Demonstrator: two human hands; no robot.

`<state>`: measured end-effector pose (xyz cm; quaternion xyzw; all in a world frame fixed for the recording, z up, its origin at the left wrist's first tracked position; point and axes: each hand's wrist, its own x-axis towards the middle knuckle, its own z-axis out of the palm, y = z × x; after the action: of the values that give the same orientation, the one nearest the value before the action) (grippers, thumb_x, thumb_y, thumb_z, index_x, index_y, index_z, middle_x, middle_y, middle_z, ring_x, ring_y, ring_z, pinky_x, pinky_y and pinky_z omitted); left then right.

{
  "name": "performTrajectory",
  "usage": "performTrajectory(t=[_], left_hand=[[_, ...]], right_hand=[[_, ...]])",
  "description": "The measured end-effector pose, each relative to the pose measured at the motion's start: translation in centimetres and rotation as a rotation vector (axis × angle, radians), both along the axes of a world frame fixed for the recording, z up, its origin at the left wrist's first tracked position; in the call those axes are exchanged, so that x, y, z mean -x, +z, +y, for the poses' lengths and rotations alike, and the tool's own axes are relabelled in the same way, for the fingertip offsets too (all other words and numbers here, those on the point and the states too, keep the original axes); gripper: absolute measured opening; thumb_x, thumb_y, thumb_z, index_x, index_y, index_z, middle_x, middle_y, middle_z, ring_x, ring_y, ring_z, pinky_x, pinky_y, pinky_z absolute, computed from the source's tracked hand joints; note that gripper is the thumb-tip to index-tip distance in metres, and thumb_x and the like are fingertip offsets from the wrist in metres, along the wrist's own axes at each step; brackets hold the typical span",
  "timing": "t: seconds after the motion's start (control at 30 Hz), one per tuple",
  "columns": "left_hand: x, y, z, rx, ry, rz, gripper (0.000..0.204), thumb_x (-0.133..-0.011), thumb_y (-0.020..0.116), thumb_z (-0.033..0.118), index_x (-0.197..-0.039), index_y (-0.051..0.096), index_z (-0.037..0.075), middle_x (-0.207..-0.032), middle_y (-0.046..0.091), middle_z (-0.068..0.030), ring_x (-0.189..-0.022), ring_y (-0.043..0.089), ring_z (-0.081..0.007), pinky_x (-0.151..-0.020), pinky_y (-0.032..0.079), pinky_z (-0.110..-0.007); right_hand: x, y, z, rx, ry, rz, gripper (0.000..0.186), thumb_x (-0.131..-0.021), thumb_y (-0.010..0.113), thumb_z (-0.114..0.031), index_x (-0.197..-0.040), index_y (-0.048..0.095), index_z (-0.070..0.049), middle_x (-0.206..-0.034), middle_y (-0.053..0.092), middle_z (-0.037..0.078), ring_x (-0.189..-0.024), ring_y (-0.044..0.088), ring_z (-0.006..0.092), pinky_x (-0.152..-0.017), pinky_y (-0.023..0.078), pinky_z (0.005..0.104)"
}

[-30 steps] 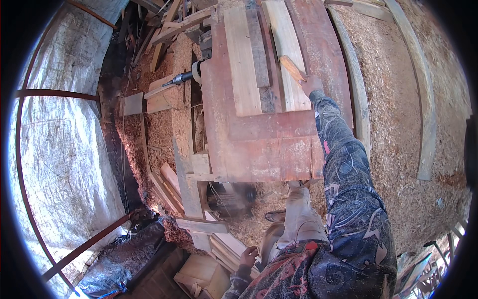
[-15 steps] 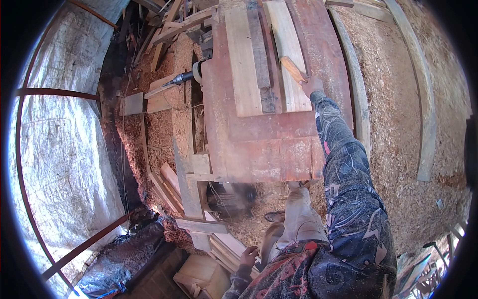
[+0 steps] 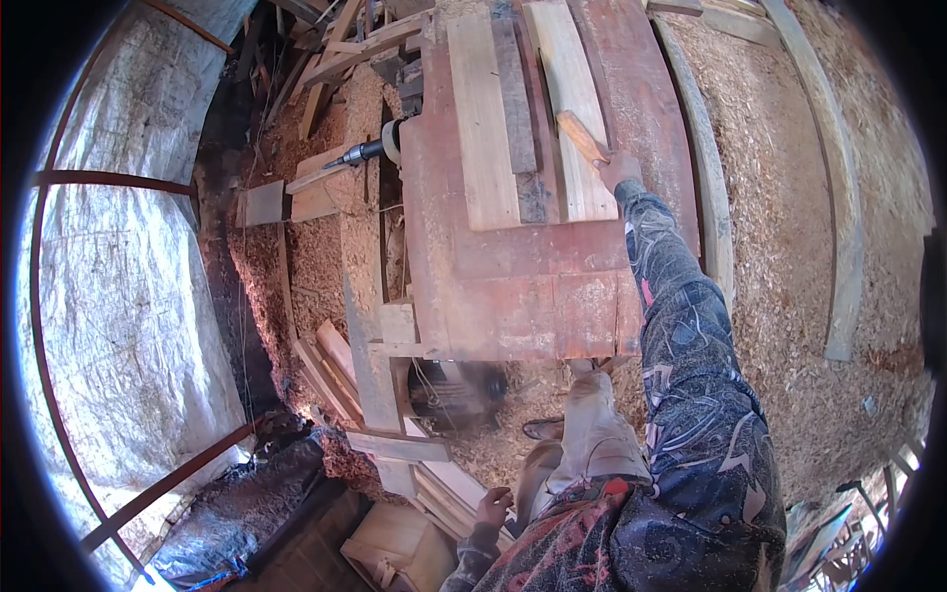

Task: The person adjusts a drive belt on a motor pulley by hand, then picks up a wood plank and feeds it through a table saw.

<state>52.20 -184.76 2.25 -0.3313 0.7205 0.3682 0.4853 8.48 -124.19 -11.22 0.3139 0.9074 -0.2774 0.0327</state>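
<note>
My right hand (image 3: 621, 171) is stretched out over the reddish worktable (image 3: 513, 331), closed around one end of a short orange-brown wooden stick (image 3: 580, 135). The stick's free end lies across a pale plank (image 3: 575, 84) on the table. To its left are a narrow grey weathered board (image 3: 513, 94) and a second, wider pale plank (image 3: 481, 128), all running away from me. Low by my side, close to my trouser leg, hangs my left hand (image 3: 493, 506), its fingers loosely bent and apart, with nothing visible in it.
Left of the table, a dark metal shaft with a pointed tip (image 3: 360, 154) sticks out from a round pale part. A dark round machine part (image 3: 457, 395) sits under the near edge. Wood shavings (image 3: 779, 266) cover the floor, with long timbers (image 3: 846, 197) on the right. A wooden box (image 3: 400, 546) stands lower left.
</note>
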Motion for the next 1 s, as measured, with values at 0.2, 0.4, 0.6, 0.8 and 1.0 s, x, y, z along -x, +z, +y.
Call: performTrajectory(t=[0.2, 0.4, 0.6, 0.8, 1.0], left_hand=[[-0.1, -0.3, 0.1, -0.010, 0.018, -0.005, 0.032, -0.087, 0.059, 0.022, -0.112, 0.062, 0.002, -0.095, 0.067, -0.0100, -0.083, 0.066, -0.0183, -0.066, 0.053, -0.030], [-0.5, -1.1, -0.8, -0.015, -0.007, 0.010, 0.034, -0.086, 0.059, 0.023, -0.112, 0.062, 0.002, -0.095, 0.067, -0.0100, -0.082, 0.066, -0.0182, -0.066, 0.053, -0.030], [-0.7, -1.1, -0.9, -0.051, 0.029, -0.012, 0.030, -0.087, 0.060, 0.020, -0.112, 0.061, 0.004, -0.097, 0.065, -0.0072, -0.083, 0.066, -0.0174, -0.063, 0.052, -0.029], [-0.8, -1.1, -1.0, -0.057, 0.006, 0.006, 0.032, -0.086, 0.059, 0.022, -0.112, 0.062, 0.003, -0.096, 0.067, -0.0099, -0.081, 0.067, -0.0183, -0.065, 0.054, -0.030], [-0.1, -0.9, -0.4, -0.039, -0.022, 0.014, 0.033, -0.087, 0.059, 0.022, -0.113, 0.062, 0.002, -0.098, 0.067, -0.0109, -0.083, 0.067, -0.0188, -0.066, 0.054, -0.030]], right_hand=[[-0.1, -0.6, 0.3, -0.014, 0.005, 0.015, 0.043, -0.083, 0.061, -0.033, -0.126, 0.056, -0.031, -0.099, 0.066, 0.019, -0.091, 0.064, 0.0351, -0.083, 0.050, 0.0457], [0.3, -0.2, 0.0, -0.013, 0.019, -0.003, 0.043, -0.084, 0.060, -0.033, -0.127, 0.056, -0.031, -0.100, 0.065, 0.019, -0.092, 0.064, 0.0350, -0.083, 0.050, 0.0454], [0.0, -0.2, 0.7, -0.021, 0.043, 0.037, 0.043, -0.084, 0.061, -0.031, -0.126, 0.056, -0.027, -0.101, 0.065, 0.019, -0.095, 0.063, 0.0356, -0.085, 0.049, 0.0451], [0.3, 1.3, 0.4, 0.000, 0.027, -0.019, 0.038, -0.083, 0.062, -0.029, -0.121, 0.061, -0.022, -0.102, 0.065, 0.019, -0.096, 0.062, 0.0361, -0.086, 0.049, 0.0442], [0.1, 2.6, -0.1, 0.006, 0.004, -0.077, 0.035, -0.082, 0.062, -0.029, -0.116, 0.064, -0.021, -0.098, 0.065, 0.019, -0.093, 0.063, 0.0359, -0.085, 0.050, 0.0441]])
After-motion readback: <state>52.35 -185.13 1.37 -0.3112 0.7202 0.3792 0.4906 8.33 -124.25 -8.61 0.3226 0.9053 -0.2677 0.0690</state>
